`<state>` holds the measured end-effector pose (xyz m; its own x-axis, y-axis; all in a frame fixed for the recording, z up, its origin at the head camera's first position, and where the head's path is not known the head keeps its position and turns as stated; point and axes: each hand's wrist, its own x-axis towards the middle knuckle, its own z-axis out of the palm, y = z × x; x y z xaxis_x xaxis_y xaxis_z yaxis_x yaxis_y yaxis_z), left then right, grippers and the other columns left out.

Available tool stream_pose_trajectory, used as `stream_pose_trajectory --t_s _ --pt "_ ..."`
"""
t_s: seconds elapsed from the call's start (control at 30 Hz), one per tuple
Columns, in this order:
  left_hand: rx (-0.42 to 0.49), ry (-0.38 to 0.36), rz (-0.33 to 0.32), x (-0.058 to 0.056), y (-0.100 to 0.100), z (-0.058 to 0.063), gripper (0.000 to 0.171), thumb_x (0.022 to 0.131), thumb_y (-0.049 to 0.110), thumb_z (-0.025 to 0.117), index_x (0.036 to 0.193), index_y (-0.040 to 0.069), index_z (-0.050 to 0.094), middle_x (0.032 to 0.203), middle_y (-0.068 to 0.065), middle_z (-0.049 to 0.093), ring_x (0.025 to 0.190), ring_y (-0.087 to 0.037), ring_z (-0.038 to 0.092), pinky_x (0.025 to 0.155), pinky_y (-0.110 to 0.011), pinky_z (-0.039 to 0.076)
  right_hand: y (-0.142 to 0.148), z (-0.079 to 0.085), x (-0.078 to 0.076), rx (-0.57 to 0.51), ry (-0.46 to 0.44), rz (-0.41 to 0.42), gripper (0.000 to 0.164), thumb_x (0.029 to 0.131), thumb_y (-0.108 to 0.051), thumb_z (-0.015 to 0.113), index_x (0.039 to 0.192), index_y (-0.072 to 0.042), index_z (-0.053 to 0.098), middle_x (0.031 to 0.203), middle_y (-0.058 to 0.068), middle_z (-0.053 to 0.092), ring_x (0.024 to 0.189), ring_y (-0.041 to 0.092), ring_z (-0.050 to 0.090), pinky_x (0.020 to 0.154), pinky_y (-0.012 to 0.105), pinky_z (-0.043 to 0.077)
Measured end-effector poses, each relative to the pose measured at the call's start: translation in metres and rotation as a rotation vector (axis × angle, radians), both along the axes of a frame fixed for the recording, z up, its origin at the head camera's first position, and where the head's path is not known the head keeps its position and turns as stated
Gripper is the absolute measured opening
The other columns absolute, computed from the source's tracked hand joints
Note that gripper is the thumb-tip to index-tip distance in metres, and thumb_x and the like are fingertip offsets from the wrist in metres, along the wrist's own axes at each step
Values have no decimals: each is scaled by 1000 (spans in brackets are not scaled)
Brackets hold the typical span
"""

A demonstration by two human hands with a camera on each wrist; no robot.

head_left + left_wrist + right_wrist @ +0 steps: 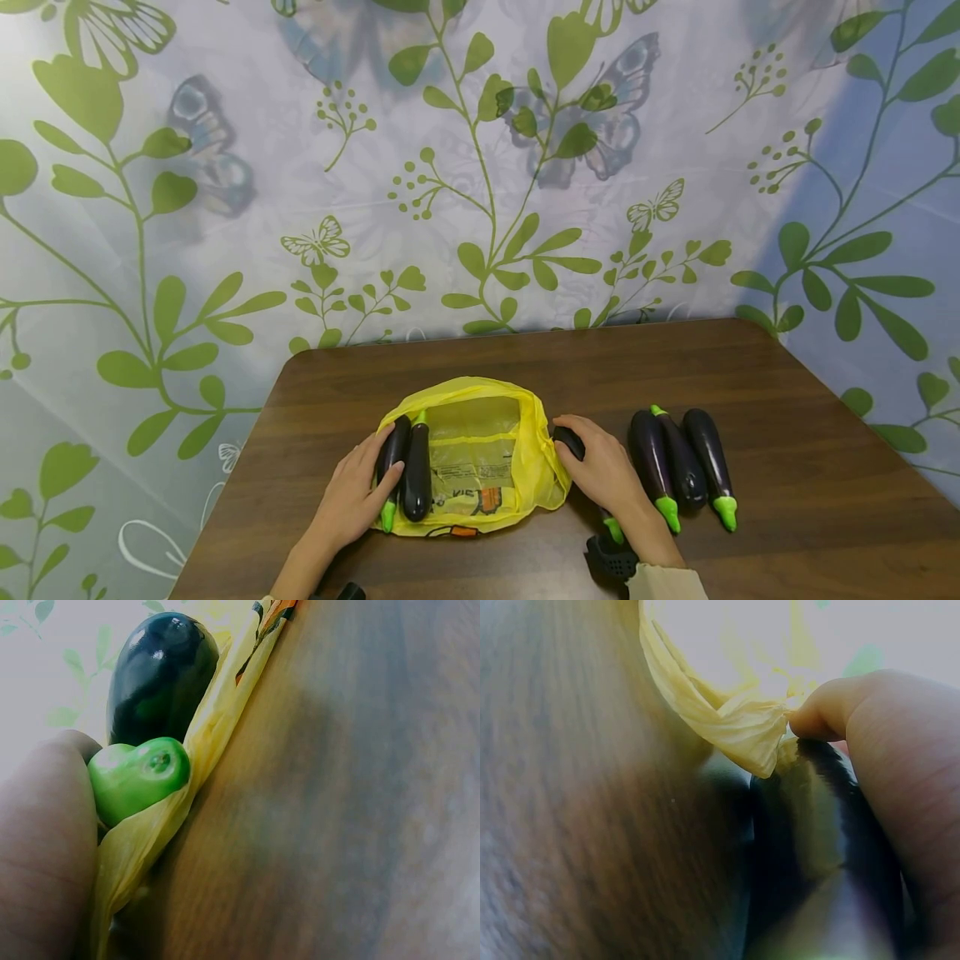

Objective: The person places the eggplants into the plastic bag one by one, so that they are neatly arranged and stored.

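On the wooden table (600,354), a yellow plastic bag (551,471) lies with its mouth spread open, and two dark eggplants sit side by side at its left end. The left hand (351,498) has its grip on the outer eggplant (399,437), thumb to one side and fingers to the other; the inner eggplant (417,479) lies just beside it. Only the left wrist view shows the tip of the outer one's green cap (142,776) head-on. The right hand (600,467) curls its grip over another eggplant (567,440), outside the bag; the head view hides its middle, while the right wrist view shows its dark body under the palm and the thumb touching the bag's rim. Three more eggplants (686,477) lie grouped to the right, seen only by the head camera, before a leaf-patterned cloth (480,150).
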<state>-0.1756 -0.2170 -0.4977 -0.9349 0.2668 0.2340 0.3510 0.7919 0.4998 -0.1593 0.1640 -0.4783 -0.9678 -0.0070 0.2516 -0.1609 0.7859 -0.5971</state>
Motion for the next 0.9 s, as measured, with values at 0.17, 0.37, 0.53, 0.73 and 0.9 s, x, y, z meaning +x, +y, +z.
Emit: stream_pose_trajectory --t_s 0.17,0.37,0.53,0.73,0.9 --pt "-6 -6 4 -1 0 -1 65 107 50 51 163 24 33 160 -17 44 145 -42 43 117 -67 30 0 -1 1 4 8 4 39 97 -21 71 135 -12 67 139 11 64 118 33 66 97 53 56" --pt "-6 -6 2 -1 0 -1 65 107 51 51 163 24 33 160 -17 44 145 -42 43 117 -68 30 1 -1 1 5 11 6 39 97 -21 71 135 -12 66 139 11 64 118 34 66 97 53 56" --pt "-7 0 -1 -1 -1 -2 65 107 51 51 163 24 33 159 -16 45 145 -41 44 117 -67 31 1 -2 1 -1 6 5 39 97 -21 71 135 -12 66 140 11 64 119 34 66 97 53 56" --pt "-6 1 -2 -1 0 -2 65 107 51 51 163 24 33 159 -17 45 145 -42 44 116 -68 31 1 -2 1 -5 8 4 39 97 -21 72 135 -12 66 139 11 64 117 33 67 96 52 57" --pt "-3 7 -3 -1 0 -1 65 107 51 51 163 23 33 160 -16 44 145 -41 44 117 -67 31 0 -1 1 -10 9 9 39 97 -21 71 135 -12 66 139 11 64 118 33 66 96 52 57"
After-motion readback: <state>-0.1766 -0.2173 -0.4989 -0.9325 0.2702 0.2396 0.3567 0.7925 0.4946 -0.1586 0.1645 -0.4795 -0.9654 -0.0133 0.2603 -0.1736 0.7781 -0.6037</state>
